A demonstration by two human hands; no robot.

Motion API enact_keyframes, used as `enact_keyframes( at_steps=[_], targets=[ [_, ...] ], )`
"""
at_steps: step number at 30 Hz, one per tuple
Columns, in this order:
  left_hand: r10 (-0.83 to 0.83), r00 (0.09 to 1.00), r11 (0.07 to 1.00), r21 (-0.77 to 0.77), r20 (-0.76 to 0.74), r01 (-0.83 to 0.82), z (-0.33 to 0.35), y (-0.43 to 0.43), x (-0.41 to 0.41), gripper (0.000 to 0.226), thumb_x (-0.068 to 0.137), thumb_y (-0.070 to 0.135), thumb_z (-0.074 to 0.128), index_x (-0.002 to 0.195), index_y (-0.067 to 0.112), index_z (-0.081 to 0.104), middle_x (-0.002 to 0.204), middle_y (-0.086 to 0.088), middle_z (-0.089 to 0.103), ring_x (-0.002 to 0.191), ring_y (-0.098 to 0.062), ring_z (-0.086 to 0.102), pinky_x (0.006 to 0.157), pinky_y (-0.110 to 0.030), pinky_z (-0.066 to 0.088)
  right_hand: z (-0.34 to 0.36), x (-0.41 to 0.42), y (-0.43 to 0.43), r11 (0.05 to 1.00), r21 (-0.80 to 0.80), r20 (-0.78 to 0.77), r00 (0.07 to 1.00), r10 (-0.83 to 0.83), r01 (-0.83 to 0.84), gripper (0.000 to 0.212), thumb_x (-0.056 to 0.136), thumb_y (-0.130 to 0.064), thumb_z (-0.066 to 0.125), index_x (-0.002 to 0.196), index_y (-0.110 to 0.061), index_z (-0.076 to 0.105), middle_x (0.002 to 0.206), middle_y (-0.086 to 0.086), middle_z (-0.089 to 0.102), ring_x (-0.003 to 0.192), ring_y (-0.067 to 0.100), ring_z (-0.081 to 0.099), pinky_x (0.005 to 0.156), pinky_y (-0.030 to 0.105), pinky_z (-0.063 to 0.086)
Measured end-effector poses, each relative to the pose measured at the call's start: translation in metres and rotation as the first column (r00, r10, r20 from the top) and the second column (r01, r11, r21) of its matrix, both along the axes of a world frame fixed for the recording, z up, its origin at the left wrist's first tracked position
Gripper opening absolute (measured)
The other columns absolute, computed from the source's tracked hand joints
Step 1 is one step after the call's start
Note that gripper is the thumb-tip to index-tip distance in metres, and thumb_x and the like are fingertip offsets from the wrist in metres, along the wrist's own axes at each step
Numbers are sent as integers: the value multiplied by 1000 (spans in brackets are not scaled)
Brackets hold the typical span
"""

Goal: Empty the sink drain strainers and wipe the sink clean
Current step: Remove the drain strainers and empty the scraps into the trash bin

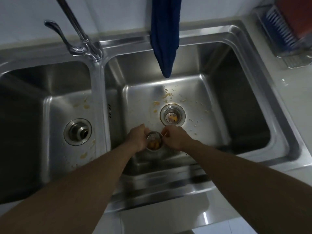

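While both bare forearms reach down into the right basin (236, 102) of the double stainless-steel sink (98, 92), the left hand (135, 140) grips a small round metal strainer basket (154, 143) from its left side, fingers curled round its rim. The basket is low in that basin, close to the front wall; whether it rests on the floor or is held just off it cannot be told. Orange and yellow food scraps lie inside it. The right hand (175, 137) is at the basket's right edge, its fingertips pinched together on a thin pale sliver (165, 133) that is too small to identify. Just behind the two hands, a second perforated metal strainer (172, 116) sits in the right basin's drain with a yellow scrap in it. Yellowish food smears (167, 95) and pale crumbs are scattered over the basin floor around that drain. In the left basin (25, 107), the round steel drain (77, 131) shows a dark opening, and more yellow smears mark the floor near the divider. A dark blue cloth (166, 39) hangs over the back rim, its tip dangling into the right basin. A chrome lever tap (81, 31) rises behind the divider, and a blurred dish rack (283, 31) stands on the white counter at the far right.
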State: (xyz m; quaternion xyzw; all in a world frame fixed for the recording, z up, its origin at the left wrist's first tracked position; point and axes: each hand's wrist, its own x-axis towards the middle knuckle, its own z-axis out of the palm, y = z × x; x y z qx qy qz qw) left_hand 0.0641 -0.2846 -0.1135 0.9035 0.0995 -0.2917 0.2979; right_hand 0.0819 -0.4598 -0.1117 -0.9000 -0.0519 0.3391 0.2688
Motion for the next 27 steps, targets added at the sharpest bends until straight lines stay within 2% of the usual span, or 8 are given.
enact_keyframes(
  at_steps=[6, 9, 14, 17, 20, 22, 24, 27],
  targets=[
    [-30, 998, 997, 70, -54, 34, -10, 3, -1, 21, 91, 12, 62, 84, 28, 49, 91, 2, 58, 83, -16, 57, 75, -33, 53, -8, 1, 3, 999, 9, -46, 998, 48, -48, 19, 90, -23, 65, 107, -16, 65, 107, 6, 67, 95, 21, 62, 83, 34, 52],
    [-11, 998, 1000, 17, -66, 12, -8, 2, 2, 22, 89, 17, 64, 84, 32, 49, 90, 6, 59, 82, -12, 58, 70, -30, 51, -8, 5, 0, 997, 0, -67, 995, 73, -73, 22, 91, -31, 64, 107, -16, 66, 105, 5, 68, 93, 20, 61, 79, 32, 50],
    [50, 996, 996, -65, -69, -55, -2, -2, 12, 10, 84, 30, 64, 91, 29, 57, 92, 6, 62, 84, -12, 59, 69, -30, 51, -6, 15, -12, 1000, 2, -36, 999, 8, -8, 29, 95, -37, 58, 108, -15, 72, 104, 5, 71, 94, 19, 63, 83, 33, 51],
    [88, 995, 993, -80, -47, -91, 0, -8, 24, 12, 90, 37, 58, 97, 27, 60, 95, 4, 63, 87, -13, 59, 75, -33, 52, -9, 25, -23, 998, -36, 46, 998, -39, 41, 28, 96, -36, 56, 109, -16, 70, 103, 7, 71, 94, 24, 64, 82, 33, 52],
    [81, 997, 996, -46, 10, -81, -5, -17, 41, 14, 92, 36, 50, 97, 26, 59, 95, 4, 62, 86, -14, 58, 68, -30, 45, -19, 40, -33, 990, -81, 156, 982, -104, 118, 25, 96, -36, 55, 103, -19, 71, 96, 6, 71, 89, 24, 66, 74, 31, 50],
    [61, 995, 998, -11, 74, -61, -10, -26, 54, 15, 93, 34, 50, 100, 25, 59, 97, 4, 61, 89, -17, 59, 69, -31, 44, -27, 51, -38, 971, -102, 223, 956, -189, 216, 26, 94, -42, 58, 101, -20, 69, 93, 3, 70, 83, 21, 65, 68, 29, 47],
    [50, 990, 999, 3, 129, -50, -15, -36, 66, 21, 92, 34, 54, 108, 22, 59, 104, 2, 61, 94, -20, 59, 76, -33, 47, -36, 60, -44, 948, -128, 276, 928, -249, 292, 32, 90, -45, 63, 108, -18, 63, 100, 4, 65, 87, 24, 63, 71, 32, 48],
    [3, 981, 999, 33, 194, -9, -23, -52, 82, 28, 91, 37, 60, 113, 19, 57, 112, -2, 59, 98, -24, 59, 81, -37, 50, -48, 65, -48, 935, -150, 319, 911, -262, 322, 49, 83, -49, 70, 116, -16, 56, 110, 8, 59, 95, 29, 61, 79, 40, 54]
  ],
)
